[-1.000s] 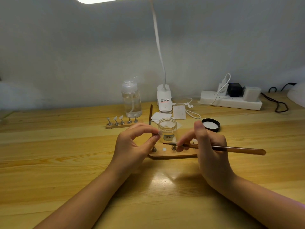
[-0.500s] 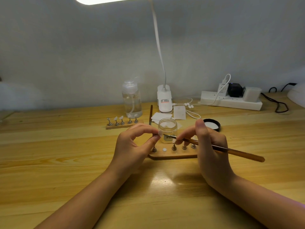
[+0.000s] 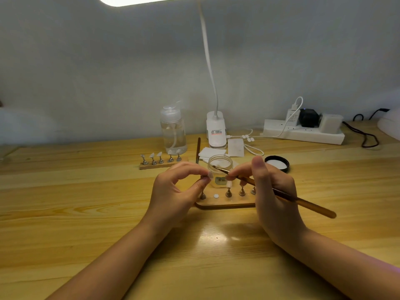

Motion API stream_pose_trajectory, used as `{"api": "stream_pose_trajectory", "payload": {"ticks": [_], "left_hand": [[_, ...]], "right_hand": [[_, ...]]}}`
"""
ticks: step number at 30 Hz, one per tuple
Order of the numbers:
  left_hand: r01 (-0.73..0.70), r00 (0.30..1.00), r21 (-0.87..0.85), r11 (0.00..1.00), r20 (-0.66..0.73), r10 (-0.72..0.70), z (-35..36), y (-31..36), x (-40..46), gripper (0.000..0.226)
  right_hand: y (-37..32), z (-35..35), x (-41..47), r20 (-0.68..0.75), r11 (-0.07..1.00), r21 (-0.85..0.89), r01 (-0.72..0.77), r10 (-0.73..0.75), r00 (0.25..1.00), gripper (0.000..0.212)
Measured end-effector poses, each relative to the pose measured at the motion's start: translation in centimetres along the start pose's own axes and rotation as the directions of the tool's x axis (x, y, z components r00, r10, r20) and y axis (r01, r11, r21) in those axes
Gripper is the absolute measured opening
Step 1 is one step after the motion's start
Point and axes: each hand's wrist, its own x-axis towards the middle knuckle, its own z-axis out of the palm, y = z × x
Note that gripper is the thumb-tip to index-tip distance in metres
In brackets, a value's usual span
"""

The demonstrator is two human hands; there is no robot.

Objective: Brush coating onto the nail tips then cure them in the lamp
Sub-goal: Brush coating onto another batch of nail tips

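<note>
My left hand (image 3: 176,191) pinches a small clear nail tip (image 3: 210,174) between thumb and forefinger, lifted above a wooden holder board (image 3: 225,202) with several metal pegs. My right hand (image 3: 272,191) grips a brown brush (image 3: 307,204); its bristle end points up-left over the rim of an open glass jar (image 3: 219,167), just right of the nail tip. One nail tip (image 3: 229,184) stands on a peg of the board. A white disc (image 3: 215,196) marks a bare spot on the board. The curing lamp is partly seen as a white dome (image 3: 389,124) at the far right edge.
A second holder (image 3: 161,164) with several nail tips stands at back left, by a clear pump bottle (image 3: 173,133). The desk lamp base (image 3: 216,131), paper wipes (image 3: 212,152), a spare brush (image 3: 197,150), the jar's black lid (image 3: 277,163) and a power strip (image 3: 303,131) line the back.
The brush tip has risen from near the board up to the jar's rim beside the nail tip, and the handle now slopes down to the right. My left hand stays put.
</note>
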Motion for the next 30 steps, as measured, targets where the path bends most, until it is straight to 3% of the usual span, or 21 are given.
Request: {"api": "stream_pose_trajectory", "payload": {"ticks": [3,9,19,26,30], "left_hand": [[0.003,1.000,0.005,1.000,0.001,-0.003,0.00,-0.08,-0.02,0.028],[0.007,1.000,0.005,1.000,-0.006,-0.007,0.10,-0.08,0.10,0.025],[-0.013,0.999,-0.014,1.000,-0.037,0.013,-0.05,-0.24,-0.03,0.015],[-0.012,0.999,0.012,1.000,-0.044,0.012,-0.06,-0.43,-0.05,0.022],[-0.015,0.999,0.017,1.000,-0.049,0.016,0.03,-0.36,0.10,0.024]], "right_hand": [[0.02,0.03,-0.09,0.026,0.999,0.018,-0.032,0.031,0.999,0.038],[-0.03,-0.39,-0.49,0.040,0.987,0.116,-0.113,0.109,0.993,0.051],[0.26,-0.49,-0.22,-0.037,0.999,0.017,-0.028,0.028,0.999,0.044],[0.13,-0.33,-0.22,0.017,0.997,-0.056,0.047,-0.046,0.999,0.035],[0.05,-0.05,-0.17,0.079,0.992,-0.101,0.072,-0.064,0.995,0.048]]}}
